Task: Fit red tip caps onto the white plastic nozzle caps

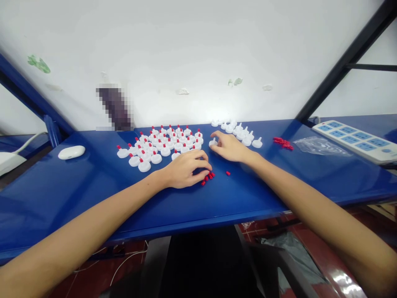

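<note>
My left hand (190, 169) is over the middle of the blue table, thumb and fingertips drawn together in a pinch on a small red cap at a little pile of red caps (211, 175). Just to the right, my right hand (230, 147) has thumb and forefinger around a white nozzle lid (212, 142), a round base with a thin spout, bare of red. Left of both hands stand many white lids (156, 158) with red tips on their spouts. One loose red cap (228, 173) lies below my right hand.
More white lids without red tips (247, 138) stand at the back right. Beyond them lie a heap of red caps (283, 143), a clear plastic bag (319, 146) and a white power strip (356, 140). A white oval case (71, 152) rests at the left. Blue table edge (198, 223) in front.
</note>
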Demonstrator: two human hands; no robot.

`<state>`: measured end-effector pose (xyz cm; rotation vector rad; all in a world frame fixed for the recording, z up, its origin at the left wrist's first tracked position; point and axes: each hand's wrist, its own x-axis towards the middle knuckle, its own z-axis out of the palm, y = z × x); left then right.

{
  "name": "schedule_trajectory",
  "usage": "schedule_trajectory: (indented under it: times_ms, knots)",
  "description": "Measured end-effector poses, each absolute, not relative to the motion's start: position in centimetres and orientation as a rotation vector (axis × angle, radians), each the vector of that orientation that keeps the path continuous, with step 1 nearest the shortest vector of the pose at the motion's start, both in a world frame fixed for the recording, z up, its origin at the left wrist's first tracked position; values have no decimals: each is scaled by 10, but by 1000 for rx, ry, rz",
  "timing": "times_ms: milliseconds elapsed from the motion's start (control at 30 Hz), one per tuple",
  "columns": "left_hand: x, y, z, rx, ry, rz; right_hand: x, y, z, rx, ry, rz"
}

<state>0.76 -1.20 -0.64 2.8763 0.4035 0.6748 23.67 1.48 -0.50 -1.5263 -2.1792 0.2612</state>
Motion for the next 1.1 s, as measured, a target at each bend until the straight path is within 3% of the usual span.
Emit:
schedule_trajectory:
  times_ms: [1100]
  knots:
    - [10, -12, -6, 2684, 428, 639, 238, 18, -7, -1512, -2206, 251]
